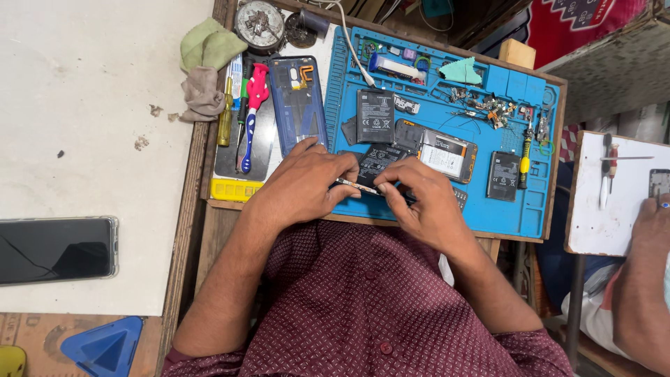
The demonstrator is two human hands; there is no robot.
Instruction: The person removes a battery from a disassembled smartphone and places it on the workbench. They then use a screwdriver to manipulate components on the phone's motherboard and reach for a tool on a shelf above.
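Observation:
My left hand [307,185] and my right hand [422,202] meet over the front edge of a blue work mat [513,213]. Both pinch a thin flat dark part [359,187] held edge-on between the fingertips. Just beyond the fingers lies a black phone battery [380,159]. An opened phone with a battery inside [447,155] sits right of it. Another black battery [375,115] lies farther back, and a third [502,176] at the right.
A blue phone back cover [298,105] lies left of the mat, next to screwdrivers [248,115] and cloths [206,70]. Small parts and screws [488,108] litter the mat's back. A dark phone [56,249] rests on the white table at left. Another person's hand [652,223] is at right.

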